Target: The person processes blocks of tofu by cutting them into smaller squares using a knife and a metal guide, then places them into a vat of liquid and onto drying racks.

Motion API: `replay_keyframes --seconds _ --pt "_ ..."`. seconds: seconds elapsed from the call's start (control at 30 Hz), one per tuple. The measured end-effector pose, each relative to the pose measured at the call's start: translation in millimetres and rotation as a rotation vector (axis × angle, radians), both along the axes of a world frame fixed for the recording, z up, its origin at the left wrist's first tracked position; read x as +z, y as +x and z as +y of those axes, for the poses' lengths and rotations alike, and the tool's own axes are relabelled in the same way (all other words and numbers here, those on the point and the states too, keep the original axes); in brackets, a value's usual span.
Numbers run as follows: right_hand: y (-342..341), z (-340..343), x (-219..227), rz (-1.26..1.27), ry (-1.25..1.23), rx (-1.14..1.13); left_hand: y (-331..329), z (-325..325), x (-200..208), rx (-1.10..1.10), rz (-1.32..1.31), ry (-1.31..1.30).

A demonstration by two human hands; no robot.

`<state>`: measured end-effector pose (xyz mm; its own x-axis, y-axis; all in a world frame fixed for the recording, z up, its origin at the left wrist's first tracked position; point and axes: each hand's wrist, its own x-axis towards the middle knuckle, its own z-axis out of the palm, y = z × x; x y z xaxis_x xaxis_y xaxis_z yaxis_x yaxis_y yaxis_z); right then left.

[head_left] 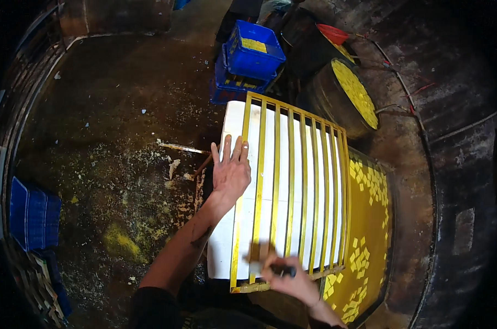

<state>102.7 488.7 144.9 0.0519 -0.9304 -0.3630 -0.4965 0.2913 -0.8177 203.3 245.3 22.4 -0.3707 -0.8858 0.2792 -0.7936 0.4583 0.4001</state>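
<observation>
The right hand [292,281] closes around a dark-handled tool [278,269], blurred, at the near end of the yellow slatted frame [292,186]. The left hand [230,172] lies flat, fingers spread, on the frame's left rail. The frame rests on a white slab [221,241]. Beyond its far end stand blue crates [251,55]; right of it lie yellow cut pieces [369,181].
</observation>
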Motion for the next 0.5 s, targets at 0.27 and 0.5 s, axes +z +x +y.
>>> replay_keyframes --seconds 0.27,0.5 --pt "1.9 -168.4 39.8 0.023 -0.568 -0.046 18.7 0.3 -17.3 0.032 0.009 -0.017" --pt "-25.7 -381.4 -25.1 0.543 -0.860 -0.003 -3.3 8.9 -2.2 0.002 0.097 0.006"
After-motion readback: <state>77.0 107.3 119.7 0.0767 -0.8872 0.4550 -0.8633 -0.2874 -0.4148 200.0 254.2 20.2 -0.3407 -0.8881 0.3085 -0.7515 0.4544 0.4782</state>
